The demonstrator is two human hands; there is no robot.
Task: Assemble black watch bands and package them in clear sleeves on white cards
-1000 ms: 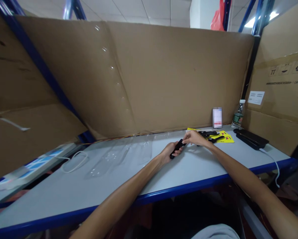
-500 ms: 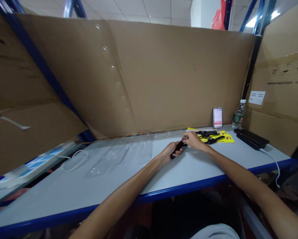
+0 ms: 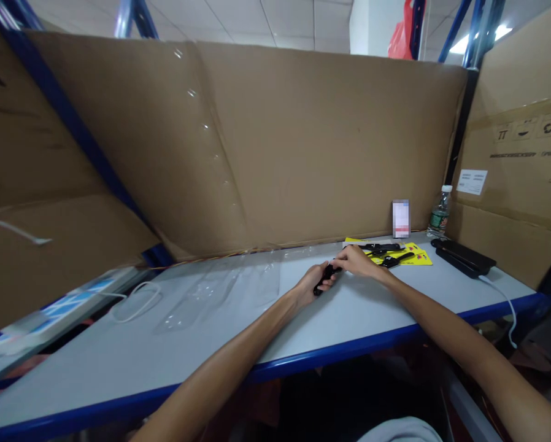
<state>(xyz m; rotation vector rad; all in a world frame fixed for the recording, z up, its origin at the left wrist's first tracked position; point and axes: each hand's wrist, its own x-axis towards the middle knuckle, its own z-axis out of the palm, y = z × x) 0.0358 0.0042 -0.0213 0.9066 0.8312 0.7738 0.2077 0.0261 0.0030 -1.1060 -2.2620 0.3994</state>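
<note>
My left hand (image 3: 313, 281) is closed around a black watch (image 3: 325, 280), held tilted just above the table. At the watch's upper end the fingers of my right hand (image 3: 354, 260) are pinched on it; the exact part between the fingertips is hidden. Just beyond my right hand, yellow cards (image 3: 421, 255) lie on the table with several more black watches (image 3: 390, 261) on top, partly covered by the hand.
Clear plastic packaging (image 3: 197, 301) lies left of my hands on the grey table (image 3: 119, 362). A white cable (image 3: 140, 307) loops farther left. At the right stand a phone (image 3: 400, 219), a water bottle (image 3: 440, 215) and a black case (image 3: 464, 258). Cardboard (image 3: 303, 147) walls the back.
My right hand's fingers have come down a little over the watch's upper end. My left hand keeps its hold on it. The view has shifted slightly.
</note>
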